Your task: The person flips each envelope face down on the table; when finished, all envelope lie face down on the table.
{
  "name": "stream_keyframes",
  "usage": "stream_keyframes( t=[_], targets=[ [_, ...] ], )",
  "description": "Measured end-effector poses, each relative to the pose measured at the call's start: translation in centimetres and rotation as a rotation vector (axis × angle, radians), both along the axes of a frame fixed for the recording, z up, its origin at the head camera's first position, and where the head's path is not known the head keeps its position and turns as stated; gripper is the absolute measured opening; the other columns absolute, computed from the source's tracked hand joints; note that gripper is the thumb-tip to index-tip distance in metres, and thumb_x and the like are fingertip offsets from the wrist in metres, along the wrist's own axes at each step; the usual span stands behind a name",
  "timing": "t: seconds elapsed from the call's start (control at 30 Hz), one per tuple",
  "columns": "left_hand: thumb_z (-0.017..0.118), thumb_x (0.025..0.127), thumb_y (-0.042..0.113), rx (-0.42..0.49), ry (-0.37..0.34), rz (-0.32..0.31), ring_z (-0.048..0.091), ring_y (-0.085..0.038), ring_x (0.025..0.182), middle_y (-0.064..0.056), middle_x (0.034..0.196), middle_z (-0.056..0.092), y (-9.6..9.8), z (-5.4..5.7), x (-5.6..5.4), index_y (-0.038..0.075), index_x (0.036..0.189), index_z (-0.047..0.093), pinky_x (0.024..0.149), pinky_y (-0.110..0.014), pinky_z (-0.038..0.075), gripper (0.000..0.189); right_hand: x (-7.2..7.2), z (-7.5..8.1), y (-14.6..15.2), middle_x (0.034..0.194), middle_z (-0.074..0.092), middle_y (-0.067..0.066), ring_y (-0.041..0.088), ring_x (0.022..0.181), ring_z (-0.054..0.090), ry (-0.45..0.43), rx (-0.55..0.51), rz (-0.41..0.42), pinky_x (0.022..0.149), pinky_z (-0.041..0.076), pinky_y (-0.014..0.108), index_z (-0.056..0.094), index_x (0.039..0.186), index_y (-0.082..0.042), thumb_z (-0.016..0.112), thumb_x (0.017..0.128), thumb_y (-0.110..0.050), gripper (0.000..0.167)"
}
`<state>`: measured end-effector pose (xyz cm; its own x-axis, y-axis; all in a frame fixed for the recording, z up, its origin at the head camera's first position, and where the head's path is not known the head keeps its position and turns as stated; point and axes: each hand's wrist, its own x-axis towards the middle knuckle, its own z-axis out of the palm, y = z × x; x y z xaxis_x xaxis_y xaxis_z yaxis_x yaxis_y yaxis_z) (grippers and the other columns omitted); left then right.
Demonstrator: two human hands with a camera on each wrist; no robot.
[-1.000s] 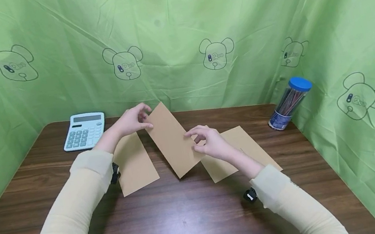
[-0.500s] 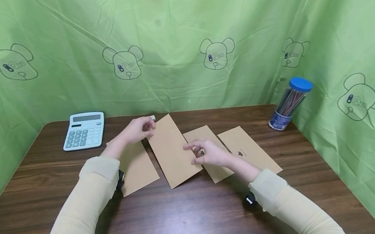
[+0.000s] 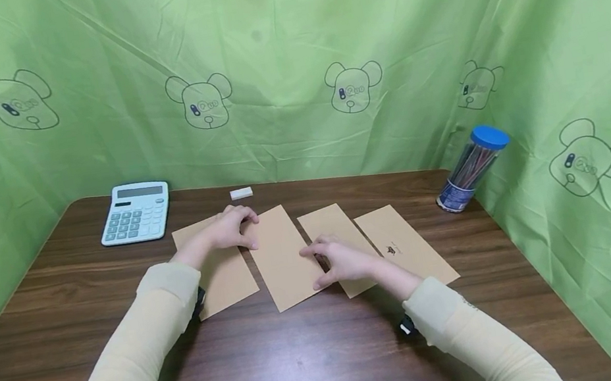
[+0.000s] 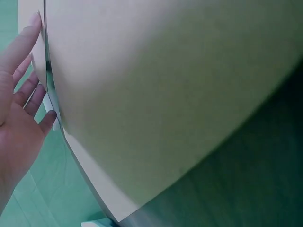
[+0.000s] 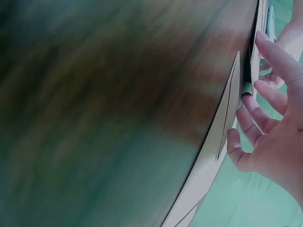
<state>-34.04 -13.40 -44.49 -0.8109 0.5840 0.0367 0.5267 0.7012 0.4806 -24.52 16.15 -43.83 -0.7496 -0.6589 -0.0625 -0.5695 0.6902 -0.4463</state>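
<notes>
Four thin brown kraft-paper rectangles, looking like slim notebooks, lie in a row. My left hand (image 3: 228,229) reaches over the leftmost one (image 3: 230,282); its thumb and fingertips touch the left edge of the second one (image 3: 283,260). At that one's right edge, my right hand (image 3: 343,258) rests its spread fingertips, partly covering the third one (image 3: 334,219). A small dark print marks the rightmost one (image 3: 409,240). In the left wrist view the left thumb (image 4: 28,38) lies along an edge. The right fingers (image 5: 248,120) look spread in the right wrist view.
A light-blue calculator (image 3: 135,212) sits at the back left. Behind the row lies a small white block (image 3: 241,193). At the back right stands a clear jar (image 3: 470,168) with a blue lid, full of thin sticks. Green curtains surround the brown table (image 3: 286,373).
The second brown rectangle, held tilted above the table, has come down flat into the row, nearer the front edge. Both hands have lowered with it, and the white block has come into view.
</notes>
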Motion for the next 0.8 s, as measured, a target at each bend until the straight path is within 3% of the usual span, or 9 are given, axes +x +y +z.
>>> stream_keyframes(
  t=[0.2,0.33,0.6,0.8],
  targets=[
    [0.082,0.069,0.037,-0.066,0.0,-0.003,0.039,-0.032,0.115,-0.012,0.125,0.051,0.2,-0.3,0.0,0.009,0.113,0.06,0.094,-0.052,0.031,0.057,0.2,-0.2,-0.1,0.124,0.048,0.002,0.022,0.114,0.043,0.039,0.088,-0.007,0.088,0.04,0.048,0.055,0.132,-0.019,0.081,0.069,-0.045,0.073],
    [0.082,0.068,0.04,-0.098,0.02,-0.012,0.04,-0.033,0.115,-0.012,0.126,0.05,0.3,-0.3,-0.1,0.012,0.111,0.063,0.092,-0.051,0.032,0.055,0.2,-0.2,0.0,0.123,0.047,0.0,0.021,0.114,0.042,0.049,0.105,-0.002,0.09,0.039,0.048,0.055,0.132,-0.02,0.08,0.069,-0.046,0.073],
    [0.082,0.069,0.038,-0.094,0.026,-0.032,0.042,-0.032,0.112,-0.011,0.122,0.051,0.2,-0.2,-0.1,0.011,0.111,0.062,0.092,-0.05,0.032,0.053,0.4,0.8,1.8,0.125,0.049,0.007,0.023,0.115,0.047,0.047,-0.051,0.01,0.099,0.04,0.041,0.057,0.129,-0.012,0.083,0.07,-0.032,0.068],
    [0.081,0.071,0.038,-0.095,0.022,-0.031,0.041,-0.034,0.116,-0.013,0.125,0.049,0.1,-0.2,0.0,0.011,0.112,0.061,0.095,-0.055,0.031,0.053,0.5,1.4,5.5,0.126,0.049,0.012,0.028,0.115,0.049,0.098,-0.042,-0.042,0.1,0.04,0.046,0.056,0.128,-0.007,0.083,0.071,-0.027,0.066]
  ],
)
